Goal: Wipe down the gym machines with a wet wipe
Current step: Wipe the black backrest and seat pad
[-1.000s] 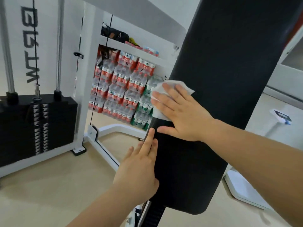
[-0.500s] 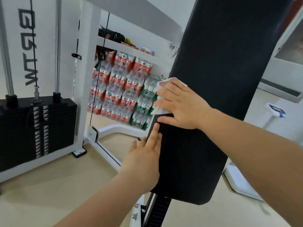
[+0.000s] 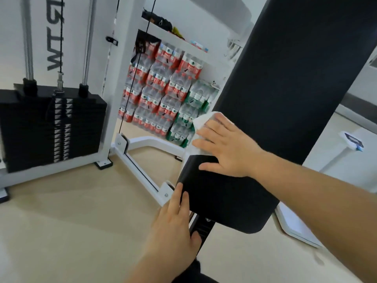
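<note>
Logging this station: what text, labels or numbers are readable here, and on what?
"WT", then unclear letters, cut off: sideways on the white panel.
Bottle pack labels: too blurred.
Weight stack tags: unreadable.
Sign on stand: blurred.

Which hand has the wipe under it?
The right hand, pressed flat on the white wet wipe against the black pad. The left hand touches the pad's lower edge bare.

Right hand [image 3: 228, 148] presses a white wipe [image 3: 201, 127] flat on the black pad [image 3: 285, 88]; left hand [image 3: 175, 227] steadies its edge.
</note>
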Demonstrator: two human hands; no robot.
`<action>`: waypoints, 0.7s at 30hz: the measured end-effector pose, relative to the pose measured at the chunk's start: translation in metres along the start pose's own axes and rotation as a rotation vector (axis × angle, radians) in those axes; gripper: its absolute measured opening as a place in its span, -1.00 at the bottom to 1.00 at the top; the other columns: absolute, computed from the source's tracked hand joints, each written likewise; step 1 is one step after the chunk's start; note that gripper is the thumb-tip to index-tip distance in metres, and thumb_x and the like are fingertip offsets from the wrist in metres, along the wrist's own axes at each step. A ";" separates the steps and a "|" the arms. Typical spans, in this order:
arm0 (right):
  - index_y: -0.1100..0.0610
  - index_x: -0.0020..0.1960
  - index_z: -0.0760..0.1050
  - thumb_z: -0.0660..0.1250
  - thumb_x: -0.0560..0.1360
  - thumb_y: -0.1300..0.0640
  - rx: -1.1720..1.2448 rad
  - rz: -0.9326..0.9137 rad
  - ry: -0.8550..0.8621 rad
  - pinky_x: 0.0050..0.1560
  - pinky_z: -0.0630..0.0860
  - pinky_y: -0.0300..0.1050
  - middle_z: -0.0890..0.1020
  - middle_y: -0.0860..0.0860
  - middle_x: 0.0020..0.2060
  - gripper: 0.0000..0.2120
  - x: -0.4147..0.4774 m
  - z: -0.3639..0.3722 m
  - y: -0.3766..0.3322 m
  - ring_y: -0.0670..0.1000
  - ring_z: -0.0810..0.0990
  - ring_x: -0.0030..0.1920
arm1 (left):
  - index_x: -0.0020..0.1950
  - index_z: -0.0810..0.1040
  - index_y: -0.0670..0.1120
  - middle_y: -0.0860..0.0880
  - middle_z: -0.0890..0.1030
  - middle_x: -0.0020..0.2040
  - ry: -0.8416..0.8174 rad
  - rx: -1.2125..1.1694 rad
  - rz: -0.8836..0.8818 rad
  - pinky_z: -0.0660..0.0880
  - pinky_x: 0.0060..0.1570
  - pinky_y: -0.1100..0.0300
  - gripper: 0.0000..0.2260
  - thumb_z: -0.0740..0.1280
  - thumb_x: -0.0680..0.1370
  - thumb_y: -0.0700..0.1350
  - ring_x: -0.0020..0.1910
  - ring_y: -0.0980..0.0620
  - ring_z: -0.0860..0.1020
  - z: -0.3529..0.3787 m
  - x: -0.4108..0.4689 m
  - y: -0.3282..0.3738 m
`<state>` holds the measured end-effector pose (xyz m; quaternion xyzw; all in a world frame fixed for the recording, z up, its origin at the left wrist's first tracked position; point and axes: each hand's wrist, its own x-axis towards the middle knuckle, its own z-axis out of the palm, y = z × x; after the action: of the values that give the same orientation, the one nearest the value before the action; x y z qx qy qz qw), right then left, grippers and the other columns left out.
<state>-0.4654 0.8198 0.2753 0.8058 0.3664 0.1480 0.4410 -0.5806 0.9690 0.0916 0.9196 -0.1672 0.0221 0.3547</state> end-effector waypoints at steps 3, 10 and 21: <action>0.00 0.47 0.43 -0.13 0.63 -0.39 -0.064 0.140 0.034 0.62 -0.05 0.26 0.43 0.08 0.40 -0.31 0.009 -0.010 0.049 0.22 0.24 0.51 | 0.66 -0.21 -0.04 0.08 -0.40 0.59 0.004 -0.011 -0.060 0.21 0.50 0.14 -0.21 0.15 0.58 0.18 0.50 0.03 0.26 0.016 -0.005 -0.003; 0.19 0.27 0.50 -0.04 0.63 -0.38 0.072 0.362 0.057 0.59 0.00 0.31 0.47 0.24 0.34 -0.30 0.024 -0.002 -0.022 0.29 0.24 0.52 | 0.58 -0.45 -0.01 0.12 -0.68 0.43 0.012 -0.072 -0.091 -0.06 0.61 -0.03 -0.18 0.15 0.64 0.11 0.64 0.06 0.00 0.050 -0.010 -0.008; 0.22 0.31 0.51 -0.14 0.60 -0.46 -0.141 0.167 0.022 0.59 0.03 0.30 0.53 0.22 0.23 -0.15 0.025 0.000 0.018 0.30 0.38 0.38 | 0.65 0.14 -0.07 0.09 -0.13 0.68 0.256 -0.250 0.034 0.43 -0.05 0.27 -0.25 0.24 0.44 -0.14 -0.04 0.08 0.54 0.084 -0.006 -0.039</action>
<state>-0.4402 0.8317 0.2883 0.7988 0.2915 0.2184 0.4788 -0.5805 0.9422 0.0023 0.8550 -0.1376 0.1241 0.4843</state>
